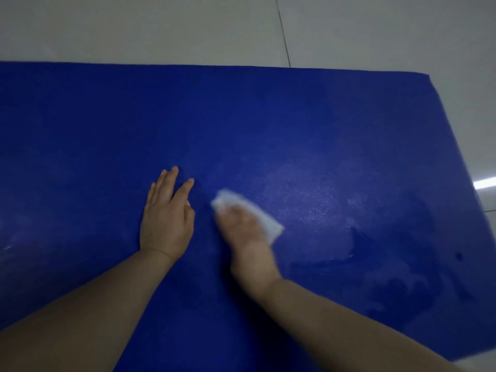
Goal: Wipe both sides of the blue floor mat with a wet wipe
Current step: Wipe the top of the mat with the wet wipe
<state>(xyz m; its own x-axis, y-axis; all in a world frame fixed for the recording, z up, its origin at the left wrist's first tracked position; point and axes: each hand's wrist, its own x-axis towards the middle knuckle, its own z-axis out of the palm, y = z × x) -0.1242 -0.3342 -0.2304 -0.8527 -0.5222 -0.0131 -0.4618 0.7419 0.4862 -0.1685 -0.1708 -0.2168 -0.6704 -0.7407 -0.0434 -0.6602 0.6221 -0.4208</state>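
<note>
Pale tiles (161,28) frame the mat (268,116), wet streaks lower right, left hand (167,218) flat, right hand (247,237) pressing the wipe (268,221), fingers blurred; this side seems part-wiped, underside likely pending.

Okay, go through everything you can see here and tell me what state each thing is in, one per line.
Blue floor mat: lying flat on the tiled floor, wet streaks at right.
Wet wipe: crumpled, pressed on the mat.
Right hand: on the wipe, motion-blurred.
Left hand: flat on the mat, fingers straight.

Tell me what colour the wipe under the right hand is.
White. The wet wipe under the right hand shows best in the head view, though blurred.
</note>
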